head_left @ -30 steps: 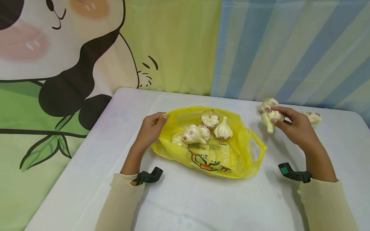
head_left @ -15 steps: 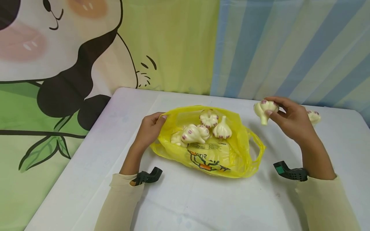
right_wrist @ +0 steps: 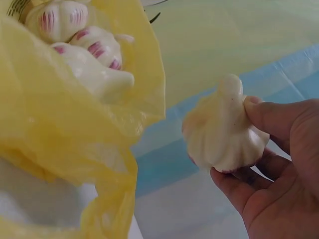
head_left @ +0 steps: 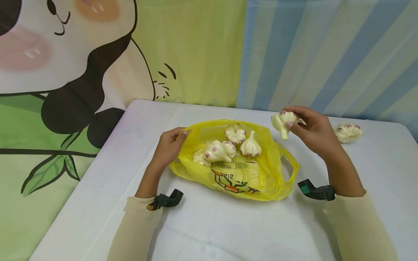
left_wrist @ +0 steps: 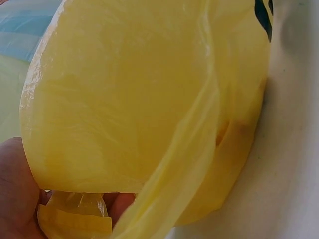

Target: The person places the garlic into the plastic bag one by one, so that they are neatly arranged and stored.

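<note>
My left hand [head_left: 169, 146] pinches the left rim of a yellow plastic bag [head_left: 241, 195], which lies on its side with its mouth spread. In the left wrist view the bag's film [left_wrist: 124, 99] covers most of the scene. Several garlic bulbs [head_left: 250, 145] with purple marks rest inside. Right of the bag, raised over the table, my right hand [head_left: 315, 132] holds a garlic bulb [right_wrist: 224, 132] between thumb and fingers, its stem pointing down in the head view. A pale tip shows behind that bulb; I cannot tell whether it belongs to a second one.
Another garlic bulb [head_left: 348, 133] lies on the white-covered table [head_left: 209, 232] at the back right. The bag's loop handle [head_left: 295, 170] sticks out to the right. A printed curtain [head_left: 196, 54] hangs behind the table's far edge.
My right hand has lifted the garlic bulb and carried it left toward the bag. The bulb seen behind it earlier no longer shows on the table. My left hand keeps its place.
</note>
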Motion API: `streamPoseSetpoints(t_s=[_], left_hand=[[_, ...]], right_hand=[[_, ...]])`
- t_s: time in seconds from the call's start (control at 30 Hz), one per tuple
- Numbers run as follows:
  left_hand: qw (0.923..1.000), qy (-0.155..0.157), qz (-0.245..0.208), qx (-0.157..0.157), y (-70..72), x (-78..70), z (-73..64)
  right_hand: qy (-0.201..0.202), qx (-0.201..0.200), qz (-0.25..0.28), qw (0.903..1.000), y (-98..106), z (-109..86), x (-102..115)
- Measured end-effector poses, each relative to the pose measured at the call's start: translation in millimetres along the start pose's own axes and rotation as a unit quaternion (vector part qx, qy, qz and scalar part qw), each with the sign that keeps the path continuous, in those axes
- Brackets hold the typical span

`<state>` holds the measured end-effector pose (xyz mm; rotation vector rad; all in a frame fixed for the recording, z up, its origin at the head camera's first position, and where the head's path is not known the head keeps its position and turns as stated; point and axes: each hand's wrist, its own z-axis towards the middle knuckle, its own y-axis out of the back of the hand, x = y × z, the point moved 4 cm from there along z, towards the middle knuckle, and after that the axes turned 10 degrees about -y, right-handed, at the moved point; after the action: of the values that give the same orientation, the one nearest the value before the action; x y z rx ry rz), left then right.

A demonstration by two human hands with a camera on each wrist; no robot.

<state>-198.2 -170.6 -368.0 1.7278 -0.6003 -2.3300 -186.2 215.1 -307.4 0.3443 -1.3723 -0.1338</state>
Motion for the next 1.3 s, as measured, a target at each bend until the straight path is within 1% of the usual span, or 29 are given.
streamPoseSetpoints(t_s=[0.03, 0.13, 0.23, 0.27, 0.37, 0.47, 0.6, 0.73, 0.87, 0.97, 1.0, 1.17, 1.3], left_hand=[[1.0, 0.003, 0.001, 0.001, 0.2, -3.0, -0.5], [1.0, 0.005, 0.002, 0.003, 1.2, -18.5, -3.0], [1.0, -0.001, 0.003, 0.004, 2.6, -31.9, -5.3], [1.0, -0.003, 0.002, 0.004, 3.0, -34.4, -5.7], [1.0, -0.006, -0.004, 0.005, 3.2, -35.8, -5.9], [1.0, -0.002, -0.006, 0.005, 3.3, -35.1, -6.4], [1.0, -0.001, -0.006, 0.005, 3.5, -33.6, -7.4], [0.9999, -0.009, -0.012, 0.007, 3.1, -31.0, -6.6], [0.9999, -0.008, -0.014, 0.004, 2.2, -13.7, -2.6], [0.9999, -0.006, -0.015, -0.001, 2.2, 0.8, 0.2], [0.9999, -0.007, -0.015, -0.002, 2.5, 2.1, 0.3], [0.9998, -0.013, -0.016, -0.004, 2.9, 3.1, 0.1], [0.9997, -0.018, -0.016, -0.004, 2.4, 1.8, 0.1]], right_hand=[[0.006, 0.006, 0.007, 0.9999, -2.2, 0.9, 1.3], [0.023, 0.024, 0.021, 0.9992, -8.7, 3.2, 4.7], [0.049, 0.049, 0.052, 0.9962, -15.9, 4.9, 6.9], [0.059, 0.06, 0.069, 0.9941, -18.4, 5.5, 7.6], [0.081, 0.087, 0.1, 0.9878, -26.3, 7.4, 10.0], [0.097, 0.117, 0.121, 0.9809, -35.3, 9.6, 13.1], [0.106, 0.156, 0.112, 0.9756, -49.0, 12.5, 16.6], [0.094, 0.184, 0.079, 0.9753, -61.8, 16.3, 17.3], [0.068, 0.207, 0.058, 0.9743, -75.7, 21.1, 15.6], [0.046, 0.219, 0.051, 0.9732, -86.2, 25.1, 13.3], [0.04, 0.223, 0.051, 0.9726, -89.4, 26.4, 12.7], [0.029, 0.232, 0.031, 0.9717, -101.5, 29.6, 10.4], [0.023, 0.223, 0.002, 0.9747, -108.0, 31.6, 8.7]])
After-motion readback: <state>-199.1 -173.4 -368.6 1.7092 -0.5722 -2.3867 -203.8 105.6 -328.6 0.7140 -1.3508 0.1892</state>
